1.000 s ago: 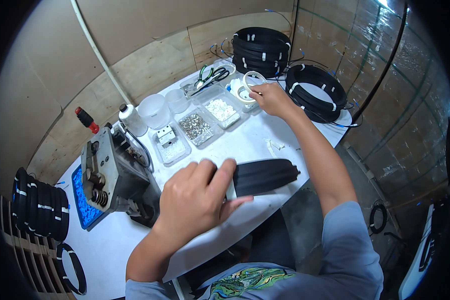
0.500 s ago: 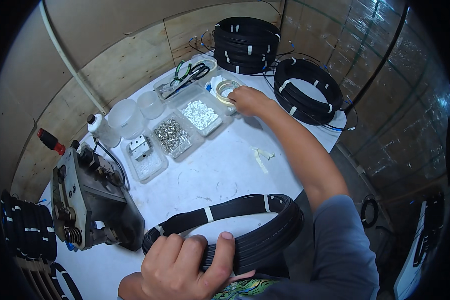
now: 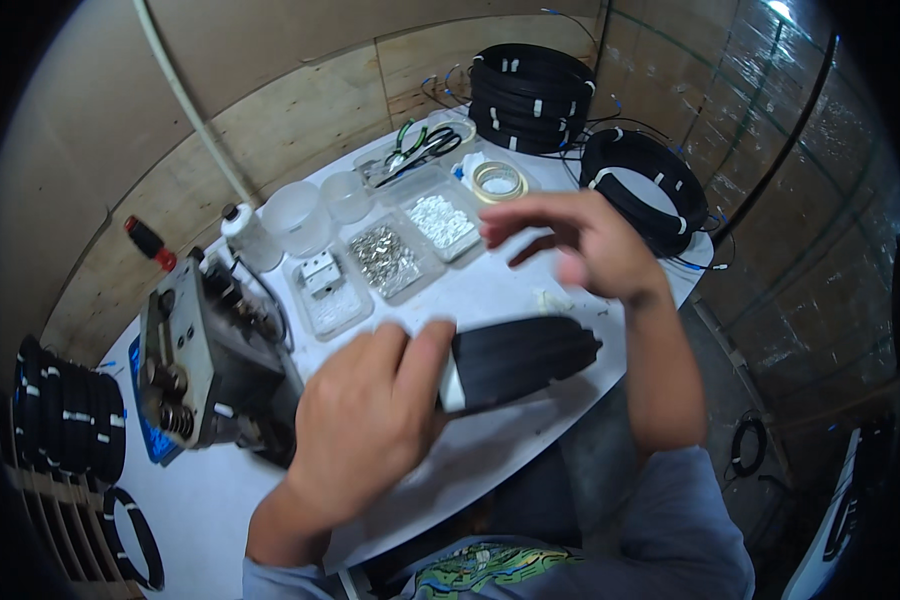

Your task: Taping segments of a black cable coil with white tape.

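My left hand [image 3: 375,410] is closed around a black cable coil [image 3: 520,362], raised above the table and turned edge-on. A white tape band [image 3: 452,385] wraps the coil beside my fingers. Above the coil's far side, my right hand [image 3: 585,240] hovers with fingers apart and slightly smeared by motion; I see nothing held in it. Behind that hand, a roll of cream tape [image 3: 477,182] lies at the table's far side. Small pale tape strips [image 3: 550,300] lie on the tabletop between the coil and my right hand.
Plastic trays hold white pieces [image 3: 440,222] and metal pieces [image 3: 382,258]. Scissors [image 3: 428,150] rest behind them. A metal bench machine [image 3: 195,350] stands at left, near a white bottle [image 3: 250,238]. Taped coils [image 3: 530,95] are stacked far right, others [image 3: 70,420] at far left.
My right hand has left the tape roll and come back toward the coil, its fingers now spread. My left hand has lifted and tilted the coil from a wide ring to edge-on. The view has shifted.
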`<state>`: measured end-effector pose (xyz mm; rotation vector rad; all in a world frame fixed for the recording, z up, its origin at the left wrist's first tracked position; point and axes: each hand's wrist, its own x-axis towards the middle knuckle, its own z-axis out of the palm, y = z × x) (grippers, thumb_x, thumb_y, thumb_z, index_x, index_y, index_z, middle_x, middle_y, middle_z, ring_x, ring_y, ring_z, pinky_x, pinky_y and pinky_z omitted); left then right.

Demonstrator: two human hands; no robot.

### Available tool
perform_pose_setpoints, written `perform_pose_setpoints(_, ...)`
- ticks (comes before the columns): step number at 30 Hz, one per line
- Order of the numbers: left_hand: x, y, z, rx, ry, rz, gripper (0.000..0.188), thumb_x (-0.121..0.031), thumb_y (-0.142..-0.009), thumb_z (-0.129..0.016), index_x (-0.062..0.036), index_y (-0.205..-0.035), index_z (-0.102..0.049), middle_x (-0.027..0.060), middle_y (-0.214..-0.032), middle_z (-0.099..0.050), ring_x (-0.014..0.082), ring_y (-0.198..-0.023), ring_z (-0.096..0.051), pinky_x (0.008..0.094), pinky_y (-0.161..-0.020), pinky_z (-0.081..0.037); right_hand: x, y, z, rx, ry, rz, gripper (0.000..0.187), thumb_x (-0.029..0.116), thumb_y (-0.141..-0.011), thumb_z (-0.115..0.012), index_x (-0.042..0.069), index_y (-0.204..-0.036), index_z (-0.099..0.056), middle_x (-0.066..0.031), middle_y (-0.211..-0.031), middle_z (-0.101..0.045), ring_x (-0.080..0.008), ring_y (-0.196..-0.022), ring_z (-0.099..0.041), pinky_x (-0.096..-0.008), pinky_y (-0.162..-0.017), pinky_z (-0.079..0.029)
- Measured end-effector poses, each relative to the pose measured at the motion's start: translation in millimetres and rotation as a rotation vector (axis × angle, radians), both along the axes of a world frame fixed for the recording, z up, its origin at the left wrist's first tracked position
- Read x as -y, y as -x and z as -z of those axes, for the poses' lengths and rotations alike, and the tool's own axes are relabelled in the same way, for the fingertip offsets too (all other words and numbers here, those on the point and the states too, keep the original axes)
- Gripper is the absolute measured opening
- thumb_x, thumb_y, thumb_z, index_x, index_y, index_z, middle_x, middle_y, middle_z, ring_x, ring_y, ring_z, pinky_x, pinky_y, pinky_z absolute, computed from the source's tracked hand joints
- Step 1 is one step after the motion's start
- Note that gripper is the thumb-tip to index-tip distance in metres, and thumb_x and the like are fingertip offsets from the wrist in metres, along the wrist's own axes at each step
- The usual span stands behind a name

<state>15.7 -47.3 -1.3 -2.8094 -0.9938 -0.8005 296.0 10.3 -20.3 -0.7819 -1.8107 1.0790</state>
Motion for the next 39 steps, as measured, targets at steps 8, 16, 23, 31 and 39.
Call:
perform_pose_setpoints(8,-27,23,-5,0.374,0.146,0.266,0.074,-0.036,-0.065,-0.091,-0.0009,-0.123,-0.061,0.0160,-0.108,-0.071,0.0282,-0.100,-0.069,0.0354,-0.088,-0.052,78,29,53,-0.099,0.054,0.433,0.052,0.000,-0.076,-0.082,0.004,-0.123,-0.061,-0.0032,-0.102,-0.070,-0.0095,-0.091,-0.064,-0.0267,-0.082,-0.052)
perform_pose_setpoints(16,-24,64,137,0.998,0.658,0.040,0.032,-0.009,-0.089,-0.071,-0.0014,-0.118,-0.058,0.0021,-0.083,-0.066,0.0081,-0.075,-0.061,0.0249,-0.070,-0.050,71,34,99,-0.117,-0.118,0.744,0.033,0.008,-0.081,-0.083,0.003,-0.107,-0.064,0.0028,-0.084,-0.065,-0.0060,-0.074,-0.056,-0.0230,-0.070,-0.048)
perform_pose_setpoints(23,-20,48,123,1.096,0.447,-0.182,0.018,-0.019,-0.095,-0.067,-0.0026,-0.094,-0.058,-0.0034,-0.065,-0.048,0.0070,-0.058,-0.042,0.0264,-0.052,-0.034,71,39,86,-0.129,-0.108,0.850,0.016,0.010,-0.089,-0.074,0.001,-0.096,-0.063,0.0001,-0.077,-0.064,-0.0077,-0.070,-0.052,-0.0251,-0.066,-0.045)
perform_pose_setpoints(31,-13,64,52,1.215,0.529,-0.096,0.022,-0.024,-0.095,-0.069,-0.0031,-0.097,-0.061,-0.0057,-0.068,-0.051,0.0034,-0.054,-0.041,0.0233,-0.048,-0.032,77,57,30,-0.329,-0.131,0.685,0.031,0.028,-0.089,-0.076,0.002,-0.099,-0.064,0.0005,-0.079,-0.066,-0.0123,-0.062,-0.058,-0.0282,-0.061,-0.046)
perform_pose_setpoints(39,2,79,31,1.213,0.518,-0.109,0.021,-0.024,-0.095,-0.069,-0.0047,-0.098,-0.062,-0.0069,-0.064,-0.049,0.0023,-0.050,-0.040,0.0226,-0.045,-0.030,78,80,14,-0.143,-0.192,0.975,0.021,0.021,-0.088,-0.074,0.002,-0.093,-0.065,-0.0043,-0.071,-0.068,-0.0109,-0.064,-0.061,-0.0287,-0.061,-0.047)
